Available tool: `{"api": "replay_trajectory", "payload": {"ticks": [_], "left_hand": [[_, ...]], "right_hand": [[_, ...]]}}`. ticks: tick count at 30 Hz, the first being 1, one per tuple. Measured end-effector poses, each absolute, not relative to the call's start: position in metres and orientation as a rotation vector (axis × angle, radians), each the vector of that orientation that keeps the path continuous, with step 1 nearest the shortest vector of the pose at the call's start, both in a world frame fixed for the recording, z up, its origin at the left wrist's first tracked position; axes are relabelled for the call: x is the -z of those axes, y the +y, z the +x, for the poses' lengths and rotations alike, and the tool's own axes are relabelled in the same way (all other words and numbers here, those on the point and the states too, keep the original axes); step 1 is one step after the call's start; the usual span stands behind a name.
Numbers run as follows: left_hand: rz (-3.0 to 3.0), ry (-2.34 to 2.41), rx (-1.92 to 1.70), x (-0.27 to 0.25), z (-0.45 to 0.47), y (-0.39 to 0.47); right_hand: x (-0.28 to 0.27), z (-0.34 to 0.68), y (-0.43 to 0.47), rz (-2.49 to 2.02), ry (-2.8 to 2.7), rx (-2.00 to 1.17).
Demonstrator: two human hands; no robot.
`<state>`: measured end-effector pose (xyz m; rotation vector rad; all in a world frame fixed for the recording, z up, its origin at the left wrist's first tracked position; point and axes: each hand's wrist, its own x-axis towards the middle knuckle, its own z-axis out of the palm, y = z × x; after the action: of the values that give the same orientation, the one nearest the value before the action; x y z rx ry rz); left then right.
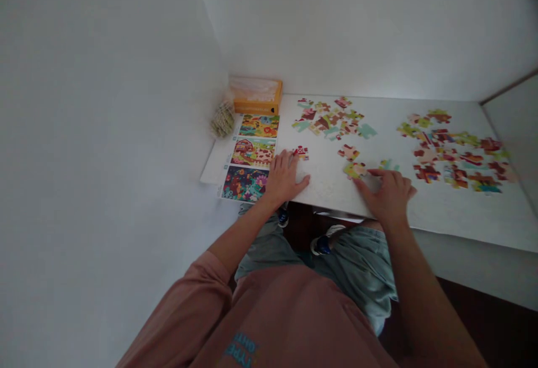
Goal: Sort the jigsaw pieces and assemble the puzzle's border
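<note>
A plain white corner of two smooth walls closes in a white table (441, 211), matte and flat, its near edge running slantwise across the head view.

The left hand (284, 178) lies palm down on the tabletop, fingers slightly spread, fingertips just short of a small red piece (301, 152) with knobbed edges. It pinches nothing. Beside its wrist lies a glossy guide sheet (251, 156) printed with three bright pictures in a column.

The right hand (389, 191) also rests flat, fingers reaching left, the tips touching a yellow-green piece (355, 170); the fingers lie loosely together, gripping nothing. A teal piece (389, 164) sits just above the knuckles and a pink one (348, 152) lies near.

Farther back, a loose heap (332, 117) of cardboard pieces spreads out; a second scatter (456, 152) lies well to the right. An orange box (256, 96) stands in the corner, a clear bag (222, 119) of pale pieces against it.
</note>
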<state>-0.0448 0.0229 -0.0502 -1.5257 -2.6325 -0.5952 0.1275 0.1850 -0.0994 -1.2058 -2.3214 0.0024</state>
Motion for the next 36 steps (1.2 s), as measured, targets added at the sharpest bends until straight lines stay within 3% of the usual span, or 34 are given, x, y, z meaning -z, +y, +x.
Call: {"api": "replay_trajectory", "payload": {"ticks": [6,26,36], "left_hand": [[-1.519,-2.608,0.551,0.053,-0.047,0.019],[-1.511,-2.719,0.863,0.052,-0.046,0.025],[-1.502,-2.685,0.785,0.053,-0.044,0.028]], "right_hand": [[0.107,0.127,0.186,-1.177,-2.294,-0.021],[0.061,0.122,0.165,-1.235,-2.55,-0.247],[0.054,0.125,0.164,-1.206,-2.565,-0.259]]}}
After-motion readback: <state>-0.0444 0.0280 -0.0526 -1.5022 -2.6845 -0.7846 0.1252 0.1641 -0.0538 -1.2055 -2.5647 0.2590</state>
